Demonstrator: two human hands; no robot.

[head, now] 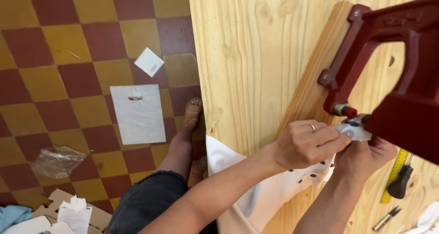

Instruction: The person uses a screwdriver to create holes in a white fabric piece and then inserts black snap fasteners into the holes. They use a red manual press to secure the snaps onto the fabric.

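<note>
A dark red hand press (388, 69) is bolted to a wooden board (315, 74) on a pale pine tabletop (247, 55). My left hand (306, 142), with a ring on one finger, pinches the edge of a white fabric piece (270, 188) that has dark round studs along it. It holds that edge under the press's small punch tip (350, 111). From below, my right hand (366, 156) grips the same fabric edge, partly hidden behind the press base.
A yellow ruler (395, 174), a black-handled tool (402, 183) and small snips (384, 218) lie on the table at right. On the checkered floor (68, 78) lie a white plastic bag (138, 112), a paper slip (148, 61), crumpled clear plastic (57, 161) and cardboard scraps (68, 213). My sandalled foot (192, 112) is by the table edge.
</note>
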